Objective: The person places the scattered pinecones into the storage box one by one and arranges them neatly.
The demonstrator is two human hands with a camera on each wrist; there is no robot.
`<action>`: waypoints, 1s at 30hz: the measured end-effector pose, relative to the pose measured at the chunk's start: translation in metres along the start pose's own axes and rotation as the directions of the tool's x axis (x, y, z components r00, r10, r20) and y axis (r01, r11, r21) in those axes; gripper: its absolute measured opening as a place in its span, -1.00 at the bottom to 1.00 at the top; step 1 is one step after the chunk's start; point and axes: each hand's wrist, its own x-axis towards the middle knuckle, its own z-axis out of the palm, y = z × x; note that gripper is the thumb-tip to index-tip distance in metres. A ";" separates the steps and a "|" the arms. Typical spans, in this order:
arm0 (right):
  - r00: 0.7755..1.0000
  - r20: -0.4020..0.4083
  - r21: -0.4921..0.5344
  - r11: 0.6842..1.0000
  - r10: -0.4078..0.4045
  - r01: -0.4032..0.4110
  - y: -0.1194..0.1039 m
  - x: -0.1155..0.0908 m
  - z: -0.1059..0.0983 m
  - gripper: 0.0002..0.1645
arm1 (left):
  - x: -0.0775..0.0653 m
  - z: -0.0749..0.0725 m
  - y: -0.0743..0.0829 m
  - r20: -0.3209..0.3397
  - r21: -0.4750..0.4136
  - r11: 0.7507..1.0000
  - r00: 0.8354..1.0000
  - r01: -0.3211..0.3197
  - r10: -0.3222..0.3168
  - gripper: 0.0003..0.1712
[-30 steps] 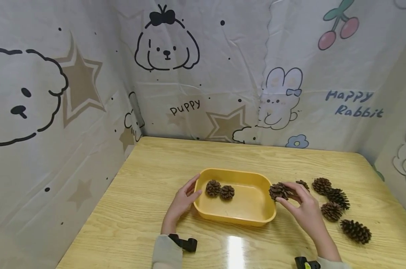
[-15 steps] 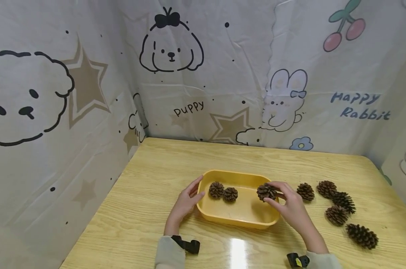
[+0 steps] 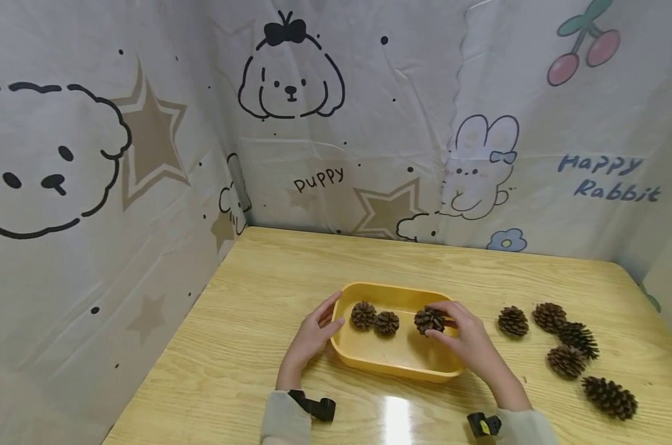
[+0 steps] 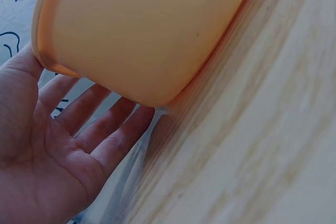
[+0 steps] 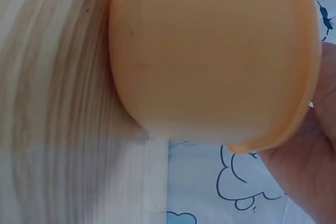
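Observation:
My right hand (image 3: 462,334) holds a brown pine cone (image 3: 428,320) between thumb and fingers, inside the right part of a yellow plastic tray (image 3: 394,369). Whether that cone touches the tray's floor is unclear. Two more pine cones, one left (image 3: 363,315) and one right (image 3: 387,323), lie side by side in the tray's left half. At the left end, my left hand (image 3: 312,335) holds the tray, thumb over the rim and fingers along the outer wall. The left wrist view shows those fingers (image 4: 113,124) against the end wall. In the right wrist view, the tray hides the held cone.
To the right of the tray, several pine cones lie on the wooden table (image 3: 247,296): one nearer the tray (image 3: 512,322), a cluster (image 3: 566,361) beyond it, and a longer cone (image 3: 609,397) closer to me. A printed cloth (image 3: 336,123) hangs behind the table.
My right hand has carried the pine cone leftward over the tray's right rim and into the tray. My left hand stays at the left end. The whole view has shifted slightly.

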 end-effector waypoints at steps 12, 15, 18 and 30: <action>0.992 0.122 -0.077 0.997 -0.015 0.025 0.000 0.015 0.008 -0.48 | 0.000 0.000 0.000 0.006 -0.009 1.000 1.000 -0.002 0.002 -0.32; 0.988 0.152 -0.077 0.997 -0.012 0.024 0.000 0.018 0.010 -0.50 | -0.001 -0.001 0.000 0.003 -0.008 1.000 1.000 0.002 -0.002 -0.32; 0.986 0.166 -0.067 0.997 -0.021 0.032 -0.001 0.022 0.014 -0.51 | -0.002 -0.002 0.000 0.000 -0.005 1.000 1.000 0.002 -0.002 -0.32; 0.974 0.223 -0.082 0.996 -0.024 0.043 -0.003 0.029 0.030 -0.53 | -0.002 -0.002 0.001 0.009 0.003 1.000 1.000 0.001 -0.001 -0.32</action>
